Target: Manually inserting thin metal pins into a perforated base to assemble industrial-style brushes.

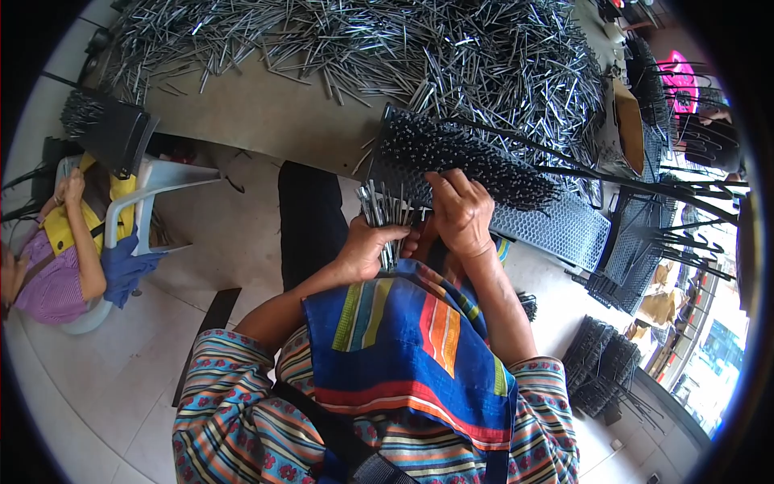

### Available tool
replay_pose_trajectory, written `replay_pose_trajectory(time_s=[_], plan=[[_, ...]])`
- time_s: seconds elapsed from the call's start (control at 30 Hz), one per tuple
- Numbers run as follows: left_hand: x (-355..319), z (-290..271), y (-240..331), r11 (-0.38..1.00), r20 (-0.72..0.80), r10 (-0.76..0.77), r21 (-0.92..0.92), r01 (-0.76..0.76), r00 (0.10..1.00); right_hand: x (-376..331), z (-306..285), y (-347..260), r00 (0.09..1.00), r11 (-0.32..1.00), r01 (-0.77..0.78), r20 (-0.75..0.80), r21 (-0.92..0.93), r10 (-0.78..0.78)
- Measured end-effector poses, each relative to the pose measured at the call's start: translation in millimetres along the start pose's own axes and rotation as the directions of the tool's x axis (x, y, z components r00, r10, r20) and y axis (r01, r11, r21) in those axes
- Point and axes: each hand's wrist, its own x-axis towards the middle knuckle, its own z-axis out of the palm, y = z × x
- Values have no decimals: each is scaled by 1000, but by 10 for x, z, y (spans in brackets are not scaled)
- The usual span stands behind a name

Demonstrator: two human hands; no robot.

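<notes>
My left hand (364, 248) is closed round an upright bundle of thin grey metal strips (385, 208) above my lap. Just right of it, my right hand (461, 214) is bent in a pinch at the near edge of a black honeycomb rack (568, 230). Whatever its fingertips hold is too small or hidden to make out. Many dark strips with pale tips (459, 157) stand packed in the rack's left and middle holes, while its right end shows bare holes. The rack slants from the table edge down to the right.
A big heap of loose metal strips (500, 64) covers much of the table (234, 105). At left, a co-worker in purple (64, 278) sits by a white plastic chair (141, 214) and another filled rack (109, 129). More black racks (641, 234) and hooks stand at right.
</notes>
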Motion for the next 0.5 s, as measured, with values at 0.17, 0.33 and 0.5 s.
replay_pose_trajectory(time_s=[0.17, 0.33, 0.5], plan=[[24, -88, -18, 1000, 71, 3, -21, -2, 997, -117, 93, -23, 996, 996, 91, 8, -19, -91], [36, -93, -20, 998, 113, 67, -17, -66, 991, -107, 68, -5, 961, 996, 82, -262, -25, -85], [4, 18, 42, 1000, 44, -4, 7, 4, 999, -64, -7, 87, 900, 915, -345, -204, 208, 386]])
